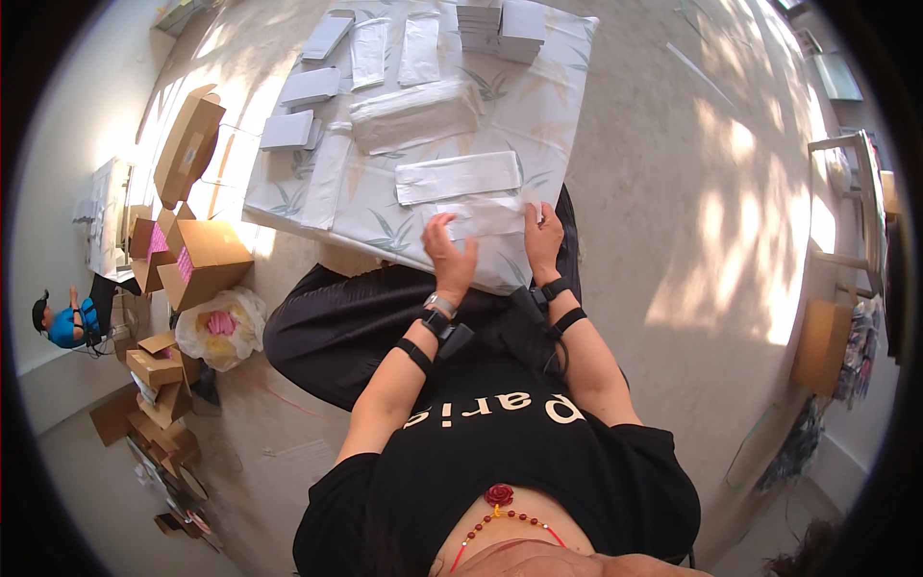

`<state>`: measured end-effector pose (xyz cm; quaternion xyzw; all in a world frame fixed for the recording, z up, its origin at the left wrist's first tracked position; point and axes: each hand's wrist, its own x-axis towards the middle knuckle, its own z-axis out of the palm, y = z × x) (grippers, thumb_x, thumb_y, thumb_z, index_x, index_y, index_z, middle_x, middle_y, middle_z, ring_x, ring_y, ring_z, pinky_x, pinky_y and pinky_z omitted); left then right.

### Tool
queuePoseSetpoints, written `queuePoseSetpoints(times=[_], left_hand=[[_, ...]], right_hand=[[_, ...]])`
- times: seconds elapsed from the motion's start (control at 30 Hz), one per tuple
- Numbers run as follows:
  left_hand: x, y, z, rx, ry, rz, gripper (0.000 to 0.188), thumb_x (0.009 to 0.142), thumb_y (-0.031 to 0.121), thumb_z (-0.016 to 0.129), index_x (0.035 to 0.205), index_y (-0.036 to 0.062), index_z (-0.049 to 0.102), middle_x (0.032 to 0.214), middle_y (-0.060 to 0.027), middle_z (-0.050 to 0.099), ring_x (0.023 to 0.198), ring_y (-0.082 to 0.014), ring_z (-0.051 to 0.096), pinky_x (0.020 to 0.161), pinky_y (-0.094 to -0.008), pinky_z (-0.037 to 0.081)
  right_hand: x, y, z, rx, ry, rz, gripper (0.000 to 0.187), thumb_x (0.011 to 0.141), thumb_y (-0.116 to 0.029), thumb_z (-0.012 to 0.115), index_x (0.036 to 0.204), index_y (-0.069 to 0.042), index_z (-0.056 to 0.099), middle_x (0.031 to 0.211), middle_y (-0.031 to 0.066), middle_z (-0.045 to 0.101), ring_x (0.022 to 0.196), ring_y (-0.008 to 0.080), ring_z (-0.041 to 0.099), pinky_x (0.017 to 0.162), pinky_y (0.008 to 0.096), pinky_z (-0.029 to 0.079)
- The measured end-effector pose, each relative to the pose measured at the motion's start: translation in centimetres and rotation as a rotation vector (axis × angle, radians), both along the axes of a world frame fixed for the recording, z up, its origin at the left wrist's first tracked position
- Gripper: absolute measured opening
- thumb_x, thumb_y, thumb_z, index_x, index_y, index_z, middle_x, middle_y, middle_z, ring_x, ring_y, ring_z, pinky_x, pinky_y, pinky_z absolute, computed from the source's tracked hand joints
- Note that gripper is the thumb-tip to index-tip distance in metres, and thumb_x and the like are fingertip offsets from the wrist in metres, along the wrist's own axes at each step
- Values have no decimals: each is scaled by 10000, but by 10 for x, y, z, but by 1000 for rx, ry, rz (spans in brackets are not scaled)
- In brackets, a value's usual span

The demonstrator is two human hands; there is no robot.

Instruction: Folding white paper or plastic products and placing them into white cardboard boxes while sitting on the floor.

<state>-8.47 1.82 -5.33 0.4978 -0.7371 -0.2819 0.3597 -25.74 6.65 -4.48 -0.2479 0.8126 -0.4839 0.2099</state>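
A thin white strip (486,219), paper or film, lies across the near part of the table in front of me. My left hand (450,258) is at its left end, fingers bent and thumb apart, seemingly resting on it. At the right end, my right hand (544,238) has its fingertips closed on the strip's edge. Just beyond lies a flat white folded packet (458,178). Farther off is a broad stack of white packets (415,115). Fine detail of the strip is blurred.
A leaf-patterned cloth covers the table (538,106). White box stacks (521,34) stand at its far edge, with more white boxes (286,130) to the left. Open cartons (207,260) and a plastic bag (240,337) sit on the left floor. Another person (72,322) sits far left.
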Motion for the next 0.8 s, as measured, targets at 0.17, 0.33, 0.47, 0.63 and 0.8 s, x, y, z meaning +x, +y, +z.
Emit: queuePoseSetpoints(times=[0.17,0.33,0.47,0.63,0.8], left_hand=[[44,-6,-25,11,-147,90,659,783,89,744,1374,25,460,1366,-212,466,1350,-400,410,1178,-494,330],[50,-12,-31,0,-177,75,678,789,101,800,1372,27,463,1366,-208,471,1339,-396,431,1168,-484,344],[50,-13,-32,-31,-221,73,651,797,122,806,1354,35,481,1351,-201,488,1334,-389,444,1158,-490,347],[51,-15,-34,-51,-236,69,643,793,145,808,1343,45,491,1346,-196,501,1334,-385,451,1151,-496,348],[50,-16,-34,-48,-237,53,649,789,176,797,1353,64,497,1359,-176,488,1334,-381,438,1131,-499,348]], right_hand=[[-15,6,-20,-24,96,-7,284,982,-245,680,1037,33,683,803,177,678,711,249,640,676,375,493],[-17,2,-20,-200,-29,-32,276,980,-244,676,1025,28,687,812,170,687,741,286,670,712,375,517],[-26,4,-18,-205,-194,-43,271,990,-244,681,1022,24,698,829,116,712,733,211,687,663,341,545],[-27,4,0,-273,-346,-55,253,1014,-226,675,1046,24,701,868,43,716,737,118,671,603,294,553],[-32,8,10,-321,-407,-86,223,1024,-197,669,1059,22,699,888,26,706,746,97,658,618,273,555]])
